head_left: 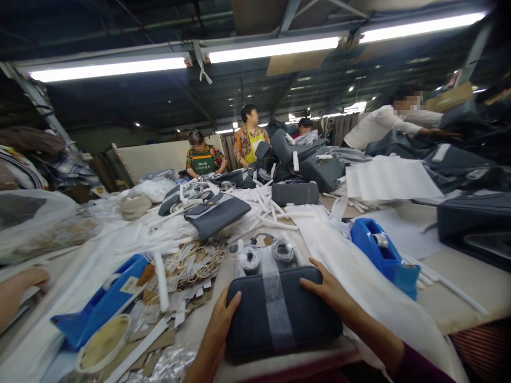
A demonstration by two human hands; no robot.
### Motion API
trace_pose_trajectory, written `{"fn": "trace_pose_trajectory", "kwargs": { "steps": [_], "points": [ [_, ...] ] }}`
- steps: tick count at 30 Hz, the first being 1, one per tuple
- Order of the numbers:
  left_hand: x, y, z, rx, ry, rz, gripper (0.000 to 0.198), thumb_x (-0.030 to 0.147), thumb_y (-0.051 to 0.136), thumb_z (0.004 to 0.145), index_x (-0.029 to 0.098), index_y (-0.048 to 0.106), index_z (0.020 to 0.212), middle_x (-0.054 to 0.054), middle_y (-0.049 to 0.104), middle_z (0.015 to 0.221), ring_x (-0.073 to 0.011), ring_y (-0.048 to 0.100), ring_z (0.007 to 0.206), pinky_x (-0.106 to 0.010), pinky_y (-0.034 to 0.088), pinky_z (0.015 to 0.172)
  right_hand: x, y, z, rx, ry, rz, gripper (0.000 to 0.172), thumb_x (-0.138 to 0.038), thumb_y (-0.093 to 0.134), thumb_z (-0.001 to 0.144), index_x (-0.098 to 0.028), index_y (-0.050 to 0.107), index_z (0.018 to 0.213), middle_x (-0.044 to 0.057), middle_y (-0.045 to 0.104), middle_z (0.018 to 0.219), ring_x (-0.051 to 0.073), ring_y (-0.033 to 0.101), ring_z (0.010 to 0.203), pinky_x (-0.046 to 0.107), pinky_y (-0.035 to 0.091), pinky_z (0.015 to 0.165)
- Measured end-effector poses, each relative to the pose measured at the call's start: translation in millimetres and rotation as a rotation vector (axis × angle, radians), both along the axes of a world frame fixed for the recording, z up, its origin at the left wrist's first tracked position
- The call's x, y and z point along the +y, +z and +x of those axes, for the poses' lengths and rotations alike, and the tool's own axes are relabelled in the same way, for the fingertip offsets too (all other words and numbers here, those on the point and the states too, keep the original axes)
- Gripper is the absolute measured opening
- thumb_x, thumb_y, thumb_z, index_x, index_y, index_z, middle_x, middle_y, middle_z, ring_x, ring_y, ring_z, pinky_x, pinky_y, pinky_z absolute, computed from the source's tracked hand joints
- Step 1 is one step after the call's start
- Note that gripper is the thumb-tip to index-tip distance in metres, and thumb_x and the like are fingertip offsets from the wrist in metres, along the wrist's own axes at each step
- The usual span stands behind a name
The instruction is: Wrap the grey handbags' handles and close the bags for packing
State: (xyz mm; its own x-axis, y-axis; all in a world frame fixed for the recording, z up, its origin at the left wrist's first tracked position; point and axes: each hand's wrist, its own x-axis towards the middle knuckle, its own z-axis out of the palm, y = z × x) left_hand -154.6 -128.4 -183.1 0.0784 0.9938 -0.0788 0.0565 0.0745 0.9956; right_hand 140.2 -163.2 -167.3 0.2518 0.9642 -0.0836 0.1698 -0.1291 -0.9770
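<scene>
Head view, cluttered work table (459, 298). Both hands on a dark grey padded pouch (281, 314) lying flat at the near edge of the table, centre of frame, a strip of clear tape running over its middle. Left hand (221, 319) grips the pouch's left edge, thumb on top, fingers wrapped under or behind, clamped on it. Right hand (327, 290) rests on the top right corner, fingers spread over the upper edge, pressing or holding that side. Just behind the pouch, touching it, a clear bag (265, 255) with coiled grey straps inside. To the right, a blue tape dispenser (383, 255) sits on white fabric (359, 282), near the right hand but apart. To the left, a second blue tape dispenser (99, 306) with a tape roll (101, 343) at its near end, beside a heap of paper tags with strings (191, 266) and a white tube (162, 282). Farther back, more grey bags (217, 213) and white tubes piled on the table. Other people stand at the far end; one in a white top (379, 125) leans over at right. Another person's hand (19, 287) shows at the far left edge, apart from the pouch.
</scene>
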Motion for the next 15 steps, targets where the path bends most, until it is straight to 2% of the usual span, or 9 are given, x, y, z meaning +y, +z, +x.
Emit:
{"fn": "trace_pose_trajectory", "kwargs": {
  "steps": [3,7,12,15],
  "points": [
    [-11,2.1,9,-0.151,0.012,-0.043,0.056,0.048,0.069,0.074,0.017,0.06,0.119,-0.011,0.065,0.122,-0.0283,0.057,0.119,-0.045,0.042,0.106,-3,1.3,-2,0.129,0.029,-0.055,0.085,-0.047,0.069,0.068,-0.02,0.036,0.141,0.01,0.063,0.121,0.027,0.063,0.107,0.037,0.05,0.094],
    [-23,6.9,9,-0.244,0.019,-0.032,0.059,0.045,0.073,0.07,0.016,0.06,0.12,-0.012,0.065,0.123,-0.0283,0.058,0.118,-0.044,0.042,0.106,-8,1.2,-5,0.171,0.029,-0.125,0.086,-0.05,0.07,0.067,-0.023,0.036,0.142,0.009,0.066,0.118,0.027,0.066,0.1,0.036,0.054,0.086],
    [-40,9.4,1,-0.259,0.012,-0.081,0.061,0.043,0.071,0.073,0.017,0.055,0.126,-0.012,0.064,0.124,-0.0277,0.057,0.12,-0.044,0.042,0.107,-22,6.0,-13,0.137,0.011,-0.14,0.086,-0.048,0.071,0.066,-0.021,0.038,0.14,0.011,0.064,0.12,0.028,0.064,0.103,0.038,0.052,0.09],
    [-53,4.6,-10,-0.193,0.024,-0.126,0.057,0.044,0.066,0.078,0.022,0.053,0.129,-0.008,0.062,0.127,-0.0268,0.056,0.121,-0.043,0.044,0.106,-32,8.7,-20,0.158,0.028,-0.104,0.085,-0.045,0.071,0.066,-0.019,0.039,0.139,0.011,0.061,0.124,0.027,0.062,0.108,0.037,0.05,0.093]
  ]
}}
